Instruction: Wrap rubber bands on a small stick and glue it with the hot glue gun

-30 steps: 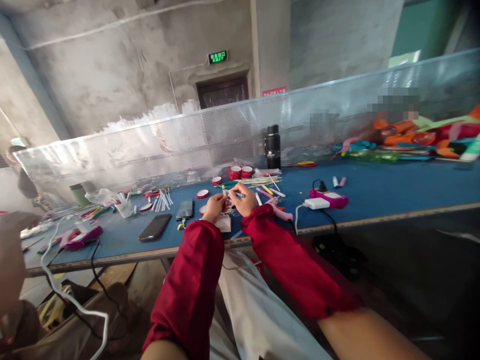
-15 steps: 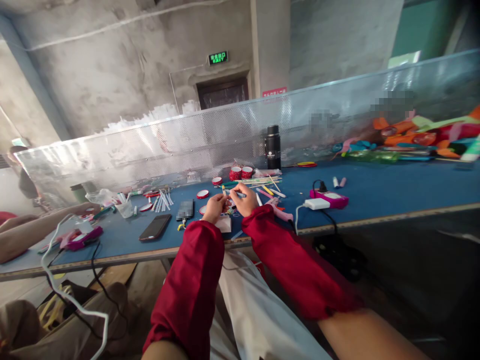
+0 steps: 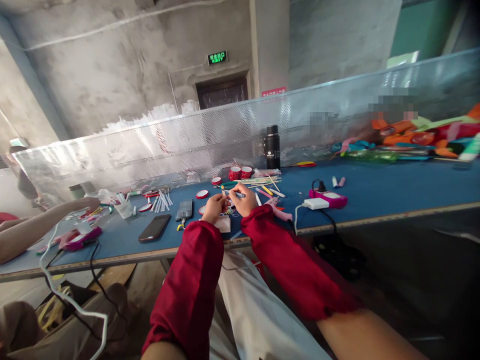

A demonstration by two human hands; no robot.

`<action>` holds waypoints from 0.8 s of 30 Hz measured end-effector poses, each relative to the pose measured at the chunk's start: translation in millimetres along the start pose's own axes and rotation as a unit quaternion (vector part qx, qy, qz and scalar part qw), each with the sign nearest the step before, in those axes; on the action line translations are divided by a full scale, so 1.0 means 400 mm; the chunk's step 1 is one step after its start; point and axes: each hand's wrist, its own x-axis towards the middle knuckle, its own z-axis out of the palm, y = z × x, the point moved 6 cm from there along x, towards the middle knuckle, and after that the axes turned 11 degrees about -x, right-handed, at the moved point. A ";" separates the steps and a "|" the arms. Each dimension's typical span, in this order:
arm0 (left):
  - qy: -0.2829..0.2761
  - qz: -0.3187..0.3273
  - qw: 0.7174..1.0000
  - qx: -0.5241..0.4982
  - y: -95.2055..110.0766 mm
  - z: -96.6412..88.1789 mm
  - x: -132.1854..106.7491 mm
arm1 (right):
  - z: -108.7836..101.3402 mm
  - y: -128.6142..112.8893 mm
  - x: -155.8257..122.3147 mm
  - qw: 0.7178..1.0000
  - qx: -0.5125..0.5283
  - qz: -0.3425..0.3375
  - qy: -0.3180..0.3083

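Observation:
My left hand [image 3: 213, 208] is closed over the blue table, pinching a small pale piece with a yellow end [image 3: 223, 190]. Close against it, my right hand [image 3: 245, 201] grips a grey-blue pen-like stick [image 3: 239, 194], its tip near that piece. My fingers cover most of both items. Under my hands lies a pale pink pad or block [image 3: 224, 224], with small bits that I cannot make out. Just right of my right wrist is a pink rod [image 3: 282, 214].
A smartphone [image 3: 154, 228] and white sticks [image 3: 162, 201] lie left. Red tape rolls [image 3: 235, 173] and a black bottle [image 3: 272, 148] stand behind. A magenta power strip [image 3: 338, 200] sits right. At far left, a co-worker's arm [image 3: 48, 215] reaches over the table.
My hands keep nearly the same pose and grip. The co-worker's hand at the left has shifted slightly away across the table. The view has moved a little.

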 end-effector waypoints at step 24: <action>0.003 0.004 1.000 -0.010 -0.003 -0.002 0.004 | 0.002 -0.008 0.000 1.000 0.022 -0.013 -0.010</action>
